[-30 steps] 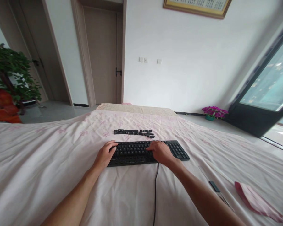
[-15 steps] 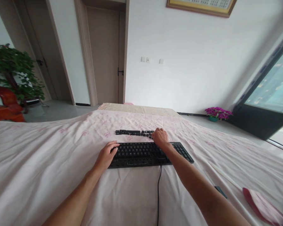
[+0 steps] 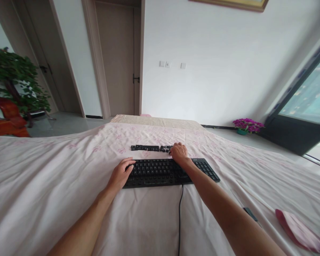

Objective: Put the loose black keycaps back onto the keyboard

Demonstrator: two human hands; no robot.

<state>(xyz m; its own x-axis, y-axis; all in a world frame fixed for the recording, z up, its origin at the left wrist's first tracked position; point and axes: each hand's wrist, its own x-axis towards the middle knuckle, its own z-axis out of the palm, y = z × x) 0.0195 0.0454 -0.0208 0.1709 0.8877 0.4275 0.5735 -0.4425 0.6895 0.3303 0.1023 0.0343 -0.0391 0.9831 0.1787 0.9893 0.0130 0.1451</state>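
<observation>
A black keyboard (image 3: 160,171) lies on a bed covered with a pale pink flowered sheet (image 3: 42,185); its cable (image 3: 179,217) runs toward me. My left hand (image 3: 120,173) grips the keyboard's left end, thumb on the keys and fingers curled over the edge. Just beyond the keyboard lies a row of loose black keycaps (image 3: 149,148). My right hand (image 3: 179,153) reaches over the keyboard to the right end of that row, its fingers bent down over the keycaps. Whether it holds one is hidden.
A small dark flat object (image 3: 250,213) and a pink pouch (image 3: 298,231) lie on the sheet at the right. Beyond the bed are a closed door (image 3: 117,60), a green plant (image 3: 13,78), a pot of purple flowers (image 3: 245,126) and a window (image 3: 306,96).
My right hand left the keyboard's right half and reached forward to the right end of the keycap row. My left hand stayed on the keyboard's left end.
</observation>
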